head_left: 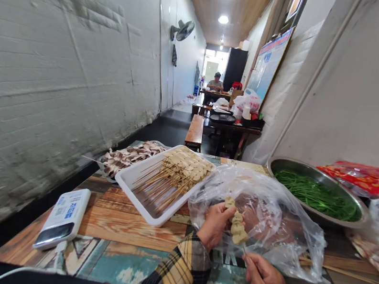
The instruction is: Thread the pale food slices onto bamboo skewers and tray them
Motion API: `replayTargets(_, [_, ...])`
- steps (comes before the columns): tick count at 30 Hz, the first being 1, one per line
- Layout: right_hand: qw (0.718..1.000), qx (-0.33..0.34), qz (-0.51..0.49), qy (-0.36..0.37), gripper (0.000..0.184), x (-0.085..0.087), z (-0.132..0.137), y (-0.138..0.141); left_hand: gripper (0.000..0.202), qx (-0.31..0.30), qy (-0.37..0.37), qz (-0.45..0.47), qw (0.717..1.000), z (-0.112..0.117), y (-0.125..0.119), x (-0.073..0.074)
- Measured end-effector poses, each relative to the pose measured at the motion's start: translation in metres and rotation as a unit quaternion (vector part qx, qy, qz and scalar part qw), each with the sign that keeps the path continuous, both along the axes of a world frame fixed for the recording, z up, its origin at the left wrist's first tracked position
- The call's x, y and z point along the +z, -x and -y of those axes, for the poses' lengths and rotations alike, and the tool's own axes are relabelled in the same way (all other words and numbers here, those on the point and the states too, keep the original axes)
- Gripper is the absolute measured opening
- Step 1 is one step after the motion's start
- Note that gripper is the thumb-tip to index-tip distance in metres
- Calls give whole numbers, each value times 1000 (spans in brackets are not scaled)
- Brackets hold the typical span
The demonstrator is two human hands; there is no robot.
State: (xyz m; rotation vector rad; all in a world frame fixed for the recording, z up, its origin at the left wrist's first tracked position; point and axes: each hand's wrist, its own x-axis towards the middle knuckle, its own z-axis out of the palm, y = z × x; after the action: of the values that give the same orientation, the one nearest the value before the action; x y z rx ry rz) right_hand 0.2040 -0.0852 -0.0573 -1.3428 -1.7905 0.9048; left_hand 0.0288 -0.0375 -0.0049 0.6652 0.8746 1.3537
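Note:
My left hand (216, 223) pinches the upper part of a skewer of pale, folded food pieces (238, 229), which look like tofu or dough. Lower down, my right hand (266, 282) grips the bare end of the same stick. The skewer slants from upper left to lower right over the table's front part. Behind it lies a clear plastic bag (290, 231) with brownish contents I cannot make out. To the left, a white tray (158, 218) holds many finished skewers (185, 165) of the same pale pieces, their sticks pointing toward me.
Sliced mushrooms (132, 154) lie behind the tray. A power bank (65, 218) with a white cable sits front left. A steel bowl of green vegetables (319, 193) and a red package (358, 176) stand at right. Another person (216, 83) sits far back; walls flank both sides.

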Motion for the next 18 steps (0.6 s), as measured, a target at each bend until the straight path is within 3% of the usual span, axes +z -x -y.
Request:
replayTargets(10, [999, 12, -21, 21, 45, -7, -4, 0, 51, 17, 3, 17, 1000, -5, 0, -8])
replayTargets(18, [999, 29, -17, -31, 39, -4, -5, 1, 43, 64, 5, 21, 998, -7, 6, -9])
